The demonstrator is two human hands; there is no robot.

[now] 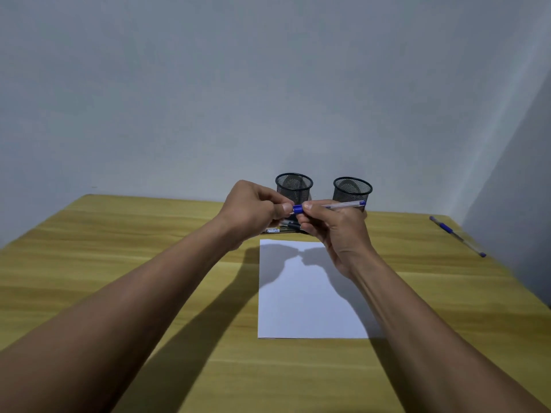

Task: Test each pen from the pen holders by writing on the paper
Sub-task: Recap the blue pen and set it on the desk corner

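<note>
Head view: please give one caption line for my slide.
Both hands grip a blue-capped pen above blank paper.

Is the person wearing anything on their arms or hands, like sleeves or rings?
No. The left hand and right hand are bare, with no gloves, rings, watch or bracelets showing. Both forearms are uncovered too; no sleeves reach into view.

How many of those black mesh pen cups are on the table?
2. One cup stands at the table's far edge behind the left hand; the other cup stands to its right, behind the held pen. Hands partly hide both.
</note>
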